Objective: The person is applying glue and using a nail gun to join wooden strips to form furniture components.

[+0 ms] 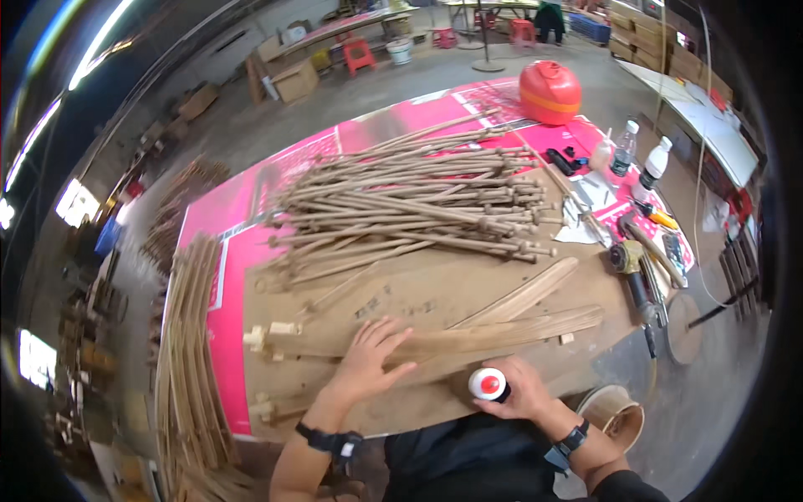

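Observation:
My left hand [368, 360] lies with its fingers spread on a long, flat wooden slat [519, 329], near the slat's middle. In my right hand [525, 386] is a small bottle [478, 383] with a white top and a red tip, seen from above at the table's near edge. A second curved slat [531, 294] lies just beyond the first. Small pale wooden blocks [255, 338] stand at the slat's left end. All of this rests on a brown sheet [468, 289] with dark handwritten marks.
Beyond my hands lies a heap of turned wooden rods [401, 205]. Long strips [188, 335] are stacked at the left edge. To the right are a power tool [631, 272], a hammer [648, 247], two plastic bottles [624, 149] and a red container [549, 92]. A bucket [615, 417] stands below.

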Motion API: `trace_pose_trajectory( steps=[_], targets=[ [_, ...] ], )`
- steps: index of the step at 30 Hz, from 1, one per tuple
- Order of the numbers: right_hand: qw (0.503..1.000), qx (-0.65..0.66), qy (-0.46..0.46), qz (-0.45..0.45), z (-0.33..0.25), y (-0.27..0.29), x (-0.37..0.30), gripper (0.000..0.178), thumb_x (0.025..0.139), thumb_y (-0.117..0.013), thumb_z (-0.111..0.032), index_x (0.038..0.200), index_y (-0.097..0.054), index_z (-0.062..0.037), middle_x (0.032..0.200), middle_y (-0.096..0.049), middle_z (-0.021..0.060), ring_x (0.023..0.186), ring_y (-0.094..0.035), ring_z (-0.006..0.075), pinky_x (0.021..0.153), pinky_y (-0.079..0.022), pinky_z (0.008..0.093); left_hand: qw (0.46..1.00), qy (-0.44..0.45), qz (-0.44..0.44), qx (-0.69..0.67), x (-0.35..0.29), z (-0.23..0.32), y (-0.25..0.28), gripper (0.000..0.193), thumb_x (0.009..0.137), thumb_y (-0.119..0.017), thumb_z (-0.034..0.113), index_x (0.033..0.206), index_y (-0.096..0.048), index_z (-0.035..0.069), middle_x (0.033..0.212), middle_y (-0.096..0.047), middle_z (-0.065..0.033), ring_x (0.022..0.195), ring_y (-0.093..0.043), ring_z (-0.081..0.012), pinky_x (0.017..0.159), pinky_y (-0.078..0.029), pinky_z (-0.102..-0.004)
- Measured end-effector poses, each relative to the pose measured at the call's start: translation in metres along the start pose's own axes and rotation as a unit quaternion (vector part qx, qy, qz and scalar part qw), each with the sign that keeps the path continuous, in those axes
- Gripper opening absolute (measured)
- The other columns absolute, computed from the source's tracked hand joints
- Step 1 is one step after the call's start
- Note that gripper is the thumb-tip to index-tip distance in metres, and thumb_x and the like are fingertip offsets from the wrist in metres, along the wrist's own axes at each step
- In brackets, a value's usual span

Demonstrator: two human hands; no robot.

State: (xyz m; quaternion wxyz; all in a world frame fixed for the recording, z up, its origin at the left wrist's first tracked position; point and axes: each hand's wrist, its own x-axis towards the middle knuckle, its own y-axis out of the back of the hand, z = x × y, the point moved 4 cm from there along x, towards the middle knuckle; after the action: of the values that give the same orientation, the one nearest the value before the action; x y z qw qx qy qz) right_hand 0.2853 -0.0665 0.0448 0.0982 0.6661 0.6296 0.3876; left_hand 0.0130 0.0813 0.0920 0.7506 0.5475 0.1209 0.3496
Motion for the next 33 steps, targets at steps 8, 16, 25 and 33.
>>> trace_pose_trajectory(
  steps=[8, 16, 25, 33],
  targets=[
    [0.999, -0.027, -0.026, 0.039, 0.019, 0.030, -0.005, 0.059, 0.072, -0.093, -0.037, 0.116, -0.068, -0.0056, 0.104, -0.070, 0.0160, 0.094, -0.068, 0.0376, 0.083, -0.055, 0.0451, 0.997, 0.025, 0.076, 0.005, 0.092, -0.035, 0.060, 0.029, 0.095, -0.076, 0.024, 0.118, -0.077, 0.007, 0.119, -0.075, -0.0168, 0.119, -0.067, -0.0359, 0.102, -0.053, -0.0449],
    [0.998, -0.037, -0.036, 0.036, 0.020, 0.024, -0.004, 0.061, 0.069, -0.094, -0.039, 0.114, -0.068, -0.0061, 0.102, -0.071, 0.0160, 0.091, -0.069, 0.0374, 0.080, -0.056, 0.0439, 0.982, 0.054, 0.171, 0.064, 0.210, -0.112, 0.054, 0.028, 0.095, -0.068, 0.014, 0.121, -0.074, 0.006, 0.120, -0.073, -0.0176, 0.116, -0.066, -0.0375, 0.101, -0.053, -0.0465],
    [0.999, -0.016, -0.040, 0.021, 0.023, 0.024, -0.003, 0.060, 0.069, -0.094, -0.041, 0.114, -0.071, -0.0092, 0.103, -0.073, 0.0103, 0.091, -0.071, 0.0326, 0.079, -0.058, 0.0416, 0.978, 0.114, 0.099, 0.144, 0.298, -0.181, 0.032, 0.053, 0.096, -0.071, 0.027, 0.143, -0.062, 0.006, 0.145, -0.060, -0.0218, 0.137, -0.053, -0.0388, 0.117, -0.042, -0.0493],
    [0.993, 0.029, -0.080, 0.086, 0.017, 0.033, -0.017, 0.056, 0.074, -0.092, -0.023, 0.121, -0.069, -0.0017, 0.114, -0.071, 0.0194, 0.101, -0.069, 0.0389, 0.089, -0.057, 0.0468, 0.975, 0.156, -0.048, 0.151, 0.354, -0.194, 0.037, 0.054, 0.096, -0.068, 0.033, 0.142, -0.063, 0.006, 0.142, -0.064, -0.0219, 0.136, -0.057, -0.0383, 0.115, -0.045, -0.0497]
  ],
)
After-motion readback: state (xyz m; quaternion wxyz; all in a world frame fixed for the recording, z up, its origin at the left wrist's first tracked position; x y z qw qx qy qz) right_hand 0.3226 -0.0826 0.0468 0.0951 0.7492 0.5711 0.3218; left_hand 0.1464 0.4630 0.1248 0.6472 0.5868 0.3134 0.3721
